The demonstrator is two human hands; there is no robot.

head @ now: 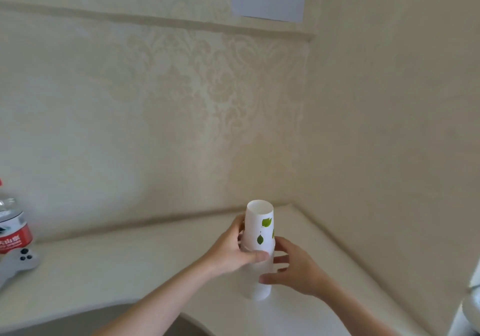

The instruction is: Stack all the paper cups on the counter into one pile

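Observation:
A pile of white paper cups (258,234) with green leaf prints stands upside down on the cream counter (130,270), near the corner of the walls. My left hand (231,252) wraps the pile's middle from the left, thumb across the front. My right hand (293,270) holds the lower part from the right, fingers spread on the cups. The lowest cups are blurred and partly hidden by my fingers. No other loose cup shows on the counter.
A water bottle (13,228) with a red label stands at the far left, and a white game controller (18,263) lies in front of it. A grey sink basin (181,322) curves along the bottom edge. A white object (470,304) sits at the right edge.

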